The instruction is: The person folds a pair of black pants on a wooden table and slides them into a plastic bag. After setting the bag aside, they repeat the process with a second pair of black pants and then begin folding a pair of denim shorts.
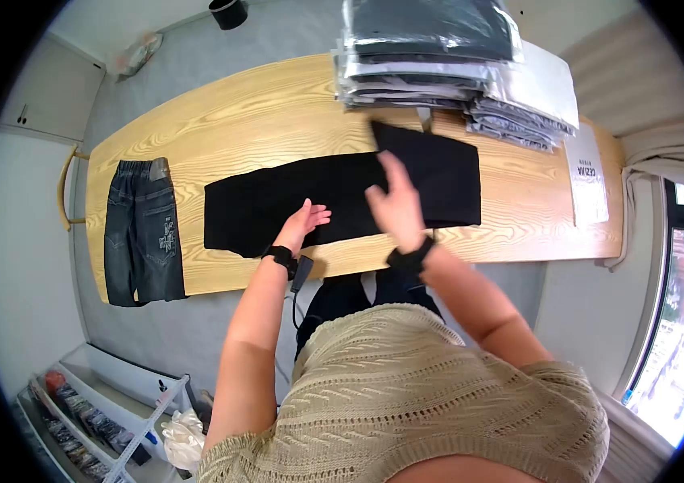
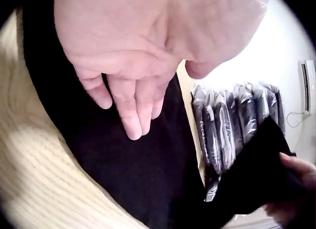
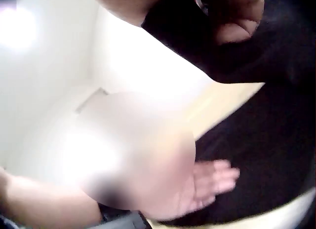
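Note:
A long black garment (image 1: 293, 201) lies flat across the wooden table, its right end folded up and partly raised. My right hand (image 1: 398, 205) is at that end; in the left wrist view the right hand (image 2: 296, 184) grips the lifted black cloth (image 2: 256, 165), and in the right wrist view curled fingers (image 3: 237, 32) pinch it. My left hand (image 1: 303, 225) is over the front edge of the garment's middle, fingers extended and relaxed, holding nothing. The left wrist view has this hand (image 2: 133, 56) above the black cloth; whether its fingertips touch is unclear.
Folded dark jeans (image 1: 144, 233) lie on the table (image 1: 197, 113) at the left. A tall stack of plastic-bagged garments (image 1: 430, 56) stands at the back, with more bagged items beside it. A flat printed bag (image 1: 587, 181) is at the right end. Bins (image 1: 92, 419) stand lower left.

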The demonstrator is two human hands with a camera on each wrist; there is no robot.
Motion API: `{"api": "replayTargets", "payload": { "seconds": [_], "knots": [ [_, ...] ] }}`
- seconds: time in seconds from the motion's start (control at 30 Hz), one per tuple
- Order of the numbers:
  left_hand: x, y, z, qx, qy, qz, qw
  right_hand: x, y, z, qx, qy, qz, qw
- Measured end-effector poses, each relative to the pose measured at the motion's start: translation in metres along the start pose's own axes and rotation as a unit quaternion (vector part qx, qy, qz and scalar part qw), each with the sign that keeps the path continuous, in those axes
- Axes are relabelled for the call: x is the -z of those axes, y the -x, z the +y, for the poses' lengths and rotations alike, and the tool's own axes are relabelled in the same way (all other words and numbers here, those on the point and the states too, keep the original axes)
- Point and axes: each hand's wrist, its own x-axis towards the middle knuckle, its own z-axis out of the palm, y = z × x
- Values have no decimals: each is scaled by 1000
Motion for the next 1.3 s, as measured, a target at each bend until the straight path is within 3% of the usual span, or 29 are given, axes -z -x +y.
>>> {"api": "replayTargets", "payload": {
  "seconds": [0.07,0.13,0.17,0.33,0.4,0.43,0.47,0.53,0.57,0.67,0.73,0.77,0.8,0.83,0.9,1.03,1.1,1.17,1.2,1.27,1.3],
  "knots": [
    [6,-3,-3,-2,70,-19,997,-71,19,5,-141,30,-124,982],
    [22,-23,-27,16,116,23,993,-114,31,9,-193,122,-216,949],
    [10,-7,-10,39,92,79,992,-130,37,16,-208,141,-206,946],
    [4,-4,3,-13,110,62,992,-94,46,13,-156,-8,-224,962],
    [10,-15,2,34,-1,37,999,-68,60,25,-92,-16,-165,982],
    [4,-14,3,38,-47,96,994,-56,67,30,-28,22,-144,989],
    [6,-18,-3,39,-48,95,994,-46,75,33,36,60,-121,990],
    [8,-26,-14,-62,-134,116,982,-40,91,33,42,60,-129,989],
    [1,-22,-6,-62,-190,159,967,-41,100,33,81,67,-153,983],
    [-2,-27,-7,-117,-212,164,956,-53,118,30,148,73,-227,960],
    [0,-33,-1,-114,-257,136,950,-66,116,28,185,77,-213,956],
    [1,-32,5,-111,-297,113,942,-69,116,31,184,75,-209,957],
    [1,-29,10,-111,-301,115,940,-73,115,34,161,166,-215,949],
    [1,-26,15,-158,-279,105,942,-78,113,36,138,255,-220,932],
    [-7,-1,41,-239,-173,68,953,-78,113,49,86,303,-181,932],
    [29,61,87,-230,-114,20,966,-63,104,66,-43,400,-186,896],
    [63,78,81,-240,-93,72,964,-57,103,82,-53,412,-192,889],
    [103,84,65,-202,-72,114,970,-60,108,102,40,408,-75,909],
    [122,82,50,-170,-52,125,976,-59,107,101,43,405,-77,910],
    [144,75,20,-114,-45,219,968,-59,106,98,-32,406,-146,902],
    [153,69,10,-111,-53,197,973,-61,106,99,-6,403,-115,908]
  ]
}}
